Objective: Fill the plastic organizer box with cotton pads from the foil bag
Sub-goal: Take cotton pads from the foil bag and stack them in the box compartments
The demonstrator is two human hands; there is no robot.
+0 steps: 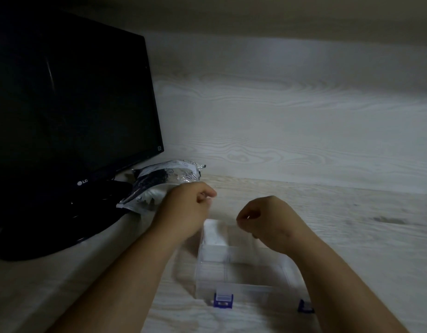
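**Box partly filled**

The clear box (243,287) sits nearest me, with pads (213,234) stacked in its far-left compartment. My left hand (188,207) and right hand (263,219) hover curled over its far edge. I cannot tell whether either holds anything. Next, I judge, comes a reach into the foil bag (159,186) beside my left hand. Beyond are the pale surface (352,224) and a dark monitor (70,104).

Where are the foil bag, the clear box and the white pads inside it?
foil bag (164,180), head view, on its crinkled printed face.
clear box (255,293), head view, on its front wall.
white pads (215,236), head view, on top of the stack, far left compartment.
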